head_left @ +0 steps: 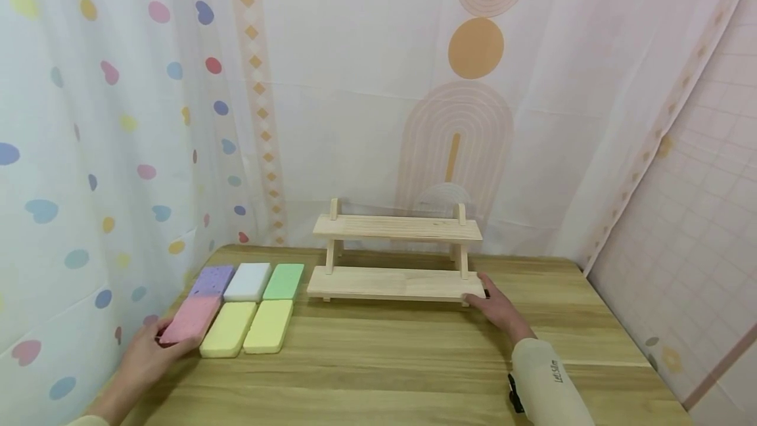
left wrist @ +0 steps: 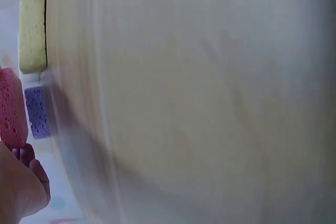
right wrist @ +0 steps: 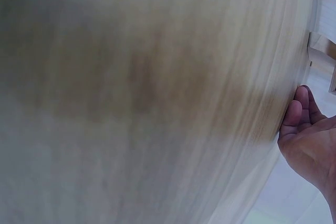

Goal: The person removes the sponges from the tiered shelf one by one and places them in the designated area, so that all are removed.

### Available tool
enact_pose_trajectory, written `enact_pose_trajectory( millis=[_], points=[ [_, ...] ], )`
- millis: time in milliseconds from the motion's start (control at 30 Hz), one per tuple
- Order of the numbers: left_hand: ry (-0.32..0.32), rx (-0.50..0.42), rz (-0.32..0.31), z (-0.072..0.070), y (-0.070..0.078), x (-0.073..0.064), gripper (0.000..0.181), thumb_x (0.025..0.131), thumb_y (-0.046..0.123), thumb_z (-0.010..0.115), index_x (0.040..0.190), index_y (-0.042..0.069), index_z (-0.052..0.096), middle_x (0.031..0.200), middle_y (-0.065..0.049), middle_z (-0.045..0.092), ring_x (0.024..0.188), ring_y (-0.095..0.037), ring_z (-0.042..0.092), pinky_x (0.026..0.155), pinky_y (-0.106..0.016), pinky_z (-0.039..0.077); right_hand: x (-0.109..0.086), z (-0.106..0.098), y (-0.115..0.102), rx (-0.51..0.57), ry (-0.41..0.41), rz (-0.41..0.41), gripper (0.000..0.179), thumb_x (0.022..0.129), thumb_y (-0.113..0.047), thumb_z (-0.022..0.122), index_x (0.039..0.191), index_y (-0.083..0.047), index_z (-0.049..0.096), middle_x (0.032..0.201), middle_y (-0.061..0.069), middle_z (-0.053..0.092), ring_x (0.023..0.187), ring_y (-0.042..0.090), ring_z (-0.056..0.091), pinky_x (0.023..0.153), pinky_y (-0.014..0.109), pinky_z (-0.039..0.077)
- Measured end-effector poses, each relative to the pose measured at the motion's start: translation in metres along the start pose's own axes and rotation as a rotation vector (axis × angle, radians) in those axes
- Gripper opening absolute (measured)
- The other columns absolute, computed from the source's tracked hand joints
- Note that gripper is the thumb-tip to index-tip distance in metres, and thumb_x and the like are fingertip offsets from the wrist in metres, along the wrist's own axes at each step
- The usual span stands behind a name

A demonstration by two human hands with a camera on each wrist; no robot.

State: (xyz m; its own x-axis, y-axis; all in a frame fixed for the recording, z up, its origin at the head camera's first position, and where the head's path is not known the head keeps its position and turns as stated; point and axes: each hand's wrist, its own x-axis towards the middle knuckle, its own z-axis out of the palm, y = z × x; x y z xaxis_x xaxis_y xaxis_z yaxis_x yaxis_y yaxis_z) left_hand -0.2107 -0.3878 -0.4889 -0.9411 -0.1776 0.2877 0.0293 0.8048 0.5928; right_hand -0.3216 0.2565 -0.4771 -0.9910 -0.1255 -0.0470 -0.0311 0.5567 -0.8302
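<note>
At the left of the table, my left hand [head_left: 148, 354] holds a pink sponge [head_left: 192, 319] by its near end, thumb along the near edge and fingers at its left side. In the left wrist view the pink sponge [left wrist: 11, 109] is raised off the table, in front of a purple sponge [left wrist: 38, 113]. Two yellow sponges [head_left: 229, 329] lie beside it, with a white sponge [head_left: 248, 282] and a green sponge [head_left: 284, 281] behind. My right hand [head_left: 497, 307] grips the right end of the lower board of a two-tier wooden shelf [head_left: 387, 283], thumb at the front corner.
The shelf's upper board [head_left: 397, 228] stands further back, near a patterned curtain [head_left: 355, 117] behind the table. Another curtain with coloured dots [head_left: 106, 202] hangs along the left. Wood-grain tabletop [head_left: 367, 367] extends in front of the shelf.
</note>
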Motion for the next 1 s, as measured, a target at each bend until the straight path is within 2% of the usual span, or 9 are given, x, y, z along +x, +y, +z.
enact_pose_trajectory(
  millis=[267, 400, 600, 733, 1000],
  points=[
    [-0.071, -0.003, -0.039, -0.002, -0.005, 0.001, 0.08, 0.088, 0.042, 0.074, 0.129, -0.021, 0.046, 0.121, -0.041, 0.053, 0.11, -0.052, 0.052, 0.085, -0.053, 0.045, -0.001, 0.001, -0.001, -0.002, 0.006, -0.002, 0.087, 0.098, -0.042, 0.059, 0.159, -0.007, 0.007, 0.16, 0.03, 0.009, 0.145, 0.05, 0.01, 0.112, 0.064, 0.018],
    [-0.115, 0.001, -0.063, -0.003, -0.006, 0.002, 0.084, 0.09, 0.043, 0.072, 0.131, -0.023, 0.042, 0.125, -0.044, 0.049, 0.112, -0.056, 0.049, 0.089, -0.059, 0.043, -0.001, 0.001, -0.002, 0.007, 0.008, 0.001, 0.088, 0.098, -0.042, 0.06, 0.159, -0.008, 0.007, 0.16, 0.029, 0.008, 0.145, 0.049, 0.009, 0.113, 0.063, 0.017],
    [-0.187, 0.024, -0.12, -0.005, -0.007, 0.005, 0.092, 0.091, 0.049, 0.068, 0.132, -0.026, 0.036, 0.13, -0.047, 0.043, 0.116, -0.058, 0.045, 0.093, -0.062, 0.041, 0.0, 0.0, -0.001, 0.008, 0.005, -0.001, 0.089, 0.097, -0.043, 0.06, 0.159, -0.007, 0.007, 0.159, 0.031, 0.009, 0.144, 0.05, 0.011, 0.112, 0.063, 0.018],
    [-0.211, 0.05, -0.131, -0.004, -0.009, 0.006, 0.095, 0.09, 0.052, 0.067, 0.132, -0.027, 0.035, 0.13, -0.048, 0.042, 0.116, -0.058, 0.045, 0.093, -0.062, 0.041, 0.0, 0.0, 0.001, 0.002, 0.001, 0.0, 0.09, 0.097, -0.045, 0.06, 0.159, -0.008, 0.007, 0.16, 0.03, 0.008, 0.145, 0.05, 0.01, 0.112, 0.063, 0.018],
    [-0.204, 0.015, -0.122, -0.005, -0.014, 0.004, 0.098, 0.09, 0.048, 0.068, 0.135, -0.03, 0.027, 0.131, -0.051, 0.036, 0.119, -0.062, 0.04, 0.095, -0.064, 0.04, 0.0, 0.0, 0.0, -0.001, -0.002, 0.004, 0.09, 0.097, -0.045, 0.06, 0.159, -0.008, 0.007, 0.161, 0.028, 0.007, 0.145, 0.049, 0.009, 0.112, 0.064, 0.018]
  ],
)
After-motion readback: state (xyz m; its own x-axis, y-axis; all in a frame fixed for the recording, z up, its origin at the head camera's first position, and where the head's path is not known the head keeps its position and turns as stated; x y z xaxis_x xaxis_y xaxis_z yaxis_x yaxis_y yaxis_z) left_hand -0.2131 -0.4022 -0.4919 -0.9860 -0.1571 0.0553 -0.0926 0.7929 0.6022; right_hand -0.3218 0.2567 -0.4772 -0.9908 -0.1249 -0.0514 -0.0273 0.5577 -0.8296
